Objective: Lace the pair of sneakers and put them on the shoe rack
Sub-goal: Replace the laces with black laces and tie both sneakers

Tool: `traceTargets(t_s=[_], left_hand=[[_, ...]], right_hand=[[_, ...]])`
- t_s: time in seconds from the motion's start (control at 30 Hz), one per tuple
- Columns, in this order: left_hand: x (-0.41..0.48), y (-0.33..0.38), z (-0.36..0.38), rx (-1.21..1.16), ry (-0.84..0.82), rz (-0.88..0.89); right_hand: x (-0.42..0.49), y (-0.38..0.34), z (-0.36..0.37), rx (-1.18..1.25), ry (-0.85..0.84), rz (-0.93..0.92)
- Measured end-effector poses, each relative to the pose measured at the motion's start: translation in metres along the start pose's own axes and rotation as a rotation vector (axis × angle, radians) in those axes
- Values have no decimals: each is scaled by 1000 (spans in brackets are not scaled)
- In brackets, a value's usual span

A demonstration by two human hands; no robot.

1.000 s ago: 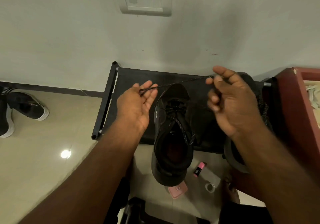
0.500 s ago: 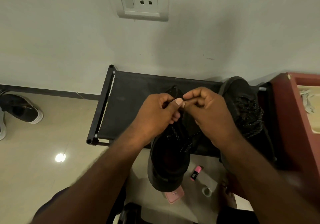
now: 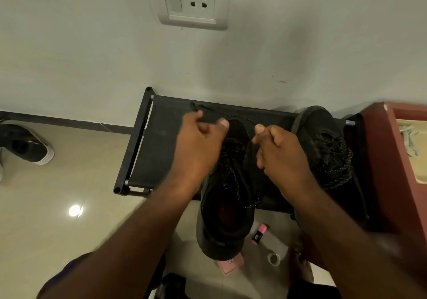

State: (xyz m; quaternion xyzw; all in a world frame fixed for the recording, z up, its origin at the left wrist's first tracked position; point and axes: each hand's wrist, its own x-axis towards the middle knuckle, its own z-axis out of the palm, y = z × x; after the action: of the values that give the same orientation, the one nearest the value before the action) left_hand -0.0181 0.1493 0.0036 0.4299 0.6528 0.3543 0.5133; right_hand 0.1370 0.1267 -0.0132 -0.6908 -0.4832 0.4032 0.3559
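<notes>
Whereas half a second ago both hands were bunched together over the tongue, the left hand [image 3: 198,143] and right hand [image 3: 286,157] have now drawn a little apart. A stretch of thin black speckled lace [image 3: 233,114] shows again, running from beyond the left fingers [image 3: 203,128] toward the right thumb. Both sets of fingers are curled and seem to pinch the lace, though the knuckles hide the exact grip. I judge that a crossing or knot is being pulled snug, so this shoe's lacing looks close to done.

The black low-top fabric sneaker [image 3: 225,208] lies below and between the fingers, its toe on the black fabric shoe rack [image 3: 147,150] and its heel past the front edge. Its laced mate [image 3: 323,146] sits on the rack just right of the right fingers.

Nearer than the fingers, a pink marker [image 3: 260,234] on the floor carries a dark label too small to read. No brand is legible on either shoe.
</notes>
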Motion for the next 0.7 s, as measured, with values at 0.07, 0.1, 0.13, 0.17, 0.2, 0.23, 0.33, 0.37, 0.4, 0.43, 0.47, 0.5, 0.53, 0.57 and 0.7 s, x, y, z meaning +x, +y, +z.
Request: traceTargets(t_s=[0.07,0.1,0.13,0.17,0.2,0.23,0.33,0.37,0.4,0.43,0.47,0.5,0.53,0.57,0.7], left_hand=[[-7,-9,8,299,-112,80],[-9,-14,11,422,-147,138],[-10,-19,13,545,-169,201],[-11,-21,14,653,-191,254],[-12,-21,14,725,-208,292],[-12,-21,13,770,-222,310],[-9,-20,8,794,-272,310],[-9,-19,6,785,-289,308],[-8,-19,4,766,-298,311],[-7,-18,2,742,-298,314],[-7,-16,0,714,-287,314],[-7,-15,-2,687,-273,303],[-7,-13,-4,666,-259,293],[-7,-12,-6,657,-248,282],[-5,-11,-10,648,-240,252]], right_hand=[[0,1,6,74,4,96],[-1,2,9,112,0,137],[-1,2,12,137,-7,168],[-2,2,14,148,-16,190],[-3,1,15,150,-28,203],[-4,0,16,145,-44,209],[-3,-1,15,93,-126,213],[-3,-1,14,87,-152,219],[-3,-1,11,93,-167,229],[-3,0,9,108,-175,240],[-3,0,6,127,-175,250],[-3,1,5,144,-171,259],[-3,2,3,158,-165,266],[-3,3,3,172,-158,271],[0,8,5,260,-117,321]])
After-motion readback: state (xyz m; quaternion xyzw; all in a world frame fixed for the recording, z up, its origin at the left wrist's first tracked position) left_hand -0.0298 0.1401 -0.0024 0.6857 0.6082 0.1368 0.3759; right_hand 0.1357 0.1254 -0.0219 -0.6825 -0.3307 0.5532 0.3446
